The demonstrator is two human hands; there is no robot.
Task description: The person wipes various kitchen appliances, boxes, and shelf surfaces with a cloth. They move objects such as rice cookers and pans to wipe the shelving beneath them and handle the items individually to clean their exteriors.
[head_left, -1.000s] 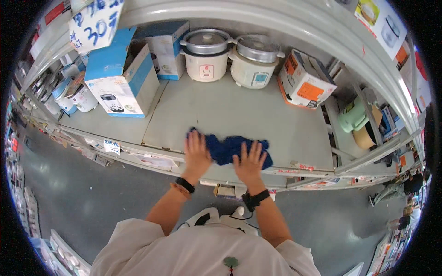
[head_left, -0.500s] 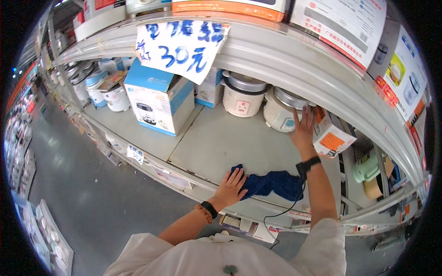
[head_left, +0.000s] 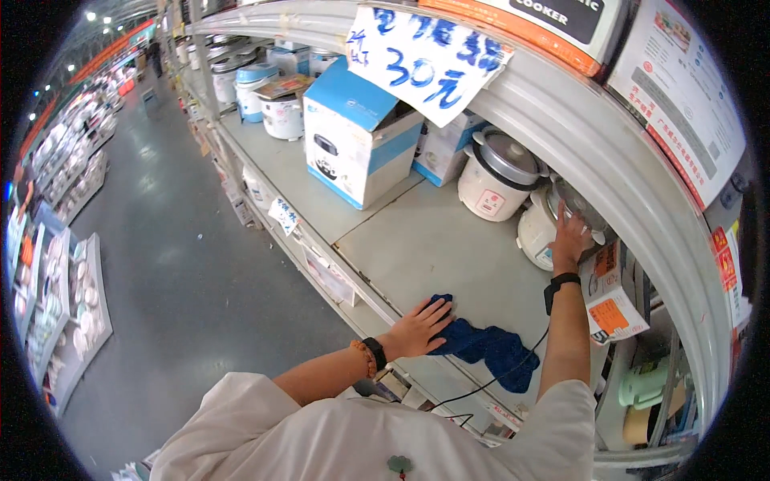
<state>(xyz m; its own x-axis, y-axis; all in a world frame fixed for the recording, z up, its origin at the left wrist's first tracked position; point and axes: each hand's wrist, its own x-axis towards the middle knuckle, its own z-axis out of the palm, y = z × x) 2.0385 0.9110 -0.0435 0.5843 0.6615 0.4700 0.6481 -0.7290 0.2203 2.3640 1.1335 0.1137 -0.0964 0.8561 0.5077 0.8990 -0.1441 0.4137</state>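
My left hand [head_left: 417, 327] lies flat with its fingers spread, touching the left end of a crumpled dark blue cloth [head_left: 491, 350] on the grey shelf near its front edge. My right hand [head_left: 571, 237] reaches to a cream rice cooker [head_left: 535, 234] at the shelf's right. Its fingers are apart and rest on the cooker's metallic lid area; the hand hides part of the cooker. Just left of that stands a second white rice cooker [head_left: 489, 191] with a glass lid. A black cable [head_left: 513, 367] runs from near my right wrist down past the cloth.
A blue-and-white carton [head_left: 337, 152] stands on the shelf [head_left: 385, 240], with more cookers [head_left: 282, 117] behind it. A handwritten paper sign [head_left: 421, 68] hangs from the upper shelf beam [head_left: 553, 120]. An open-flapped carton [head_left: 611, 315] sits at right. An aisle floor [head_left: 192, 272] lies left.
The view has turned, so the shelf items sit farther right. My right hand has moved farther onto the right cooker's lid area. My left hand remains at the cloth's end.
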